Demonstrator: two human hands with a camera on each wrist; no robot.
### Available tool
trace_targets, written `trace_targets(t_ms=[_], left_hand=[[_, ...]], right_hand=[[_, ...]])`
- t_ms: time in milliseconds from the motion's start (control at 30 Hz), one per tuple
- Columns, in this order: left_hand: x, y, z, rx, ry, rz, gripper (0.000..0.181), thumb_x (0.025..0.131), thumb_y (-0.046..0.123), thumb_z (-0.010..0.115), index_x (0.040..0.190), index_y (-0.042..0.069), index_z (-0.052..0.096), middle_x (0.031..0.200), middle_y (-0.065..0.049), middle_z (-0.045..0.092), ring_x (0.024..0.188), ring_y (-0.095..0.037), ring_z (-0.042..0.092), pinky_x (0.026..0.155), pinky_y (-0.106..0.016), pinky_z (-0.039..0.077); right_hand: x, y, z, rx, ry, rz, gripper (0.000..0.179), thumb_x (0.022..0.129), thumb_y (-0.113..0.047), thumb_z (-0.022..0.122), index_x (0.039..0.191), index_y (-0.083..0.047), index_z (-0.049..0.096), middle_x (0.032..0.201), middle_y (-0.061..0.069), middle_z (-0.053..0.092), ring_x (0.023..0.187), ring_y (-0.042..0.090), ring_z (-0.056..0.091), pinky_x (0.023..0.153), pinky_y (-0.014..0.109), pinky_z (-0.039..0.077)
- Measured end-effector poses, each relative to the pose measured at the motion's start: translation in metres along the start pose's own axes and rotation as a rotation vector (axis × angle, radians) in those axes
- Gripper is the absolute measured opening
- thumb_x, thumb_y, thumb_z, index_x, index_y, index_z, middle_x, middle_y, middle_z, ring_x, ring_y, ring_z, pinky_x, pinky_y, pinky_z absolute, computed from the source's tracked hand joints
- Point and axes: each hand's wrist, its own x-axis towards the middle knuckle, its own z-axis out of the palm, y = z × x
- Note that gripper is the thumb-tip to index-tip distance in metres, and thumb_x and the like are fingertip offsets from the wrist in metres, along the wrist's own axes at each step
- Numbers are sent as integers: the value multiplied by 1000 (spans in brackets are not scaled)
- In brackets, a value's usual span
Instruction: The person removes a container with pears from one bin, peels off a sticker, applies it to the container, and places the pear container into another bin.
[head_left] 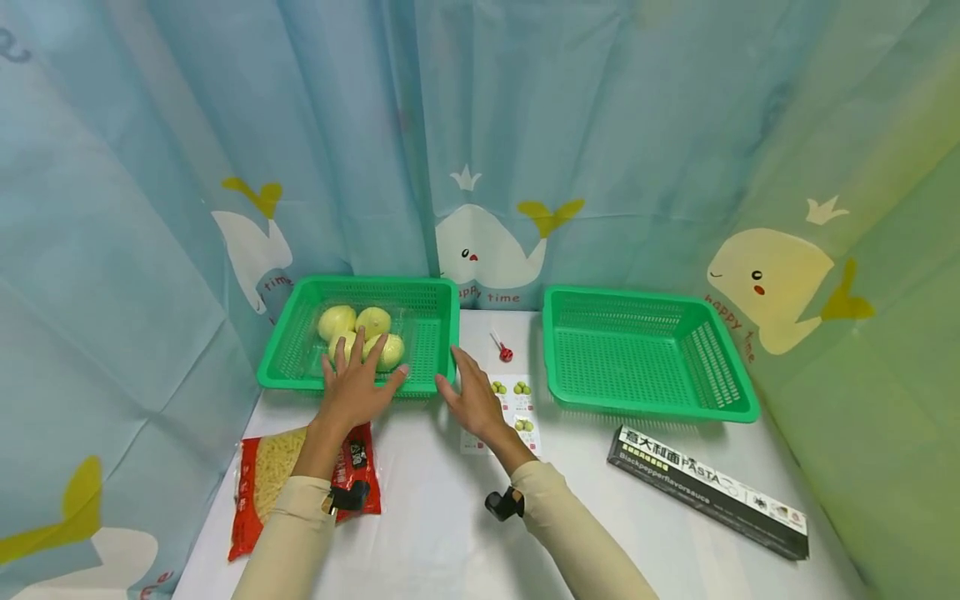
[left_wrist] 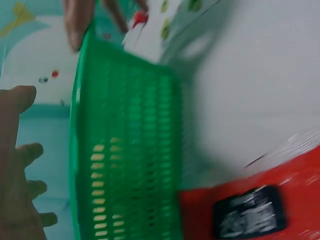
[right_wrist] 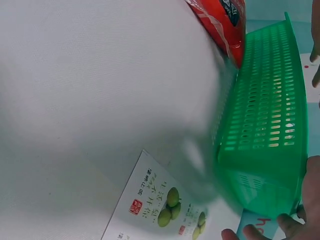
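My left hand point(head_left: 356, 390) reaches over the front rim of the left green basket point(head_left: 442, 333), fingers spread above several pale yellow-green round fruits point(head_left: 337, 321). The fruits sit in a clear plastic tray inside the basket and are partly covered by the hand. In the left wrist view those fingers point(left_wrist: 31, 150) stand apart from one another. At the basket's front right corner is my right hand point(head_left: 474, 402), its fingers extended and loosely bent right at the rim. The right wrist view shows that hand point(right_wrist: 307, 200) beside the basket's end wall point(right_wrist: 260, 185).
A second green basket point(head_left: 738, 392) stands to the right, with a black-and-white pasta box point(head_left: 708, 492) in front. A red bag of pasta point(head_left: 273, 475) lies under the left forearm. Between the baskets are a red lollipop point(head_left: 506, 354) and a card with green fruit pictures point(head_left: 525, 406).
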Motion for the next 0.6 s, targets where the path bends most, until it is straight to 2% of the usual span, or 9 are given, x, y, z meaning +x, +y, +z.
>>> trace_targets(t_ms=[167,300,467,600], left_hand=[[23,-20,-19,-64,-65,-55,84,107,68,40,172,19,20,177,-22,-1,159,-55,-9,118,-80,-11],[43,-37,-29,-88,-95,-65,84,108,67,37,172,17,17,176,-26,0,158,-58,-10,116,-82,-14],[61,-56,-30,-140,-137,-64,88,106,70,36,172,14,17,175,-29,-1,155,-63,-7,113,-85,-11],[71,-63,-43,-164,-152,-104,87,108,64,37,171,9,16,174,-31,-3,154,-66,-4,113,-87,-6]], right_hand=[[0,-2,2,10,-1,11,69,109,-41,57,168,-15,33,171,10,36,150,40,43,111,64,46],[-2,-2,1,14,13,9,68,109,-39,59,167,-14,35,170,12,38,149,41,44,108,65,48],[-8,3,2,9,27,9,67,109,-38,60,166,-12,36,169,13,39,149,41,44,109,64,48],[-6,2,5,22,23,-8,68,109,-39,59,166,-12,35,169,12,39,149,40,44,110,64,47]])
